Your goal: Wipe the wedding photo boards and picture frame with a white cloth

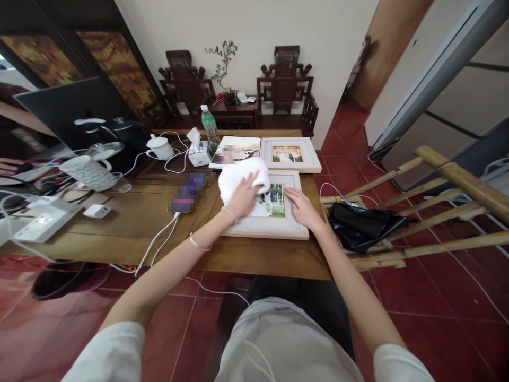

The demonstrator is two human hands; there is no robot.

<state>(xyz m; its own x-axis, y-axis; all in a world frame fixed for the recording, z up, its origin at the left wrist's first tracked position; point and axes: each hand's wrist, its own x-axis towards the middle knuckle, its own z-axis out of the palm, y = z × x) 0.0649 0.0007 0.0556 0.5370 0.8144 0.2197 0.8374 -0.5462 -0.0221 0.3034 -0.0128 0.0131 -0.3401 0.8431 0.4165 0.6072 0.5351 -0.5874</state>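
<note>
A white-edged picture frame (294,228) lies flat on the wooden table in front of me, with a photo (277,204) partly visible inside it. Over its left part spreads a fluffy white cloth (233,175), which my left hand (243,197) grips and presses down. My right hand (301,206) rests on the frame's right border, its fingers stretched toward the photo and holding nothing. Behind it lie a second framed photo (312,159) and a white panel with a picture (254,143); the cloth overlaps the panel's near edge in view.
Left on the table (139,239) are a phone (188,193) on a charging cable, a tissue box (200,154), a bottle (209,124), a lidded cup (159,147), a patterned mug (89,172) and a power strip (43,220). A bamboo chair (382,254) bearing a black bag (363,225) stands at right. Another person's arm (24,116) shows far left.
</note>
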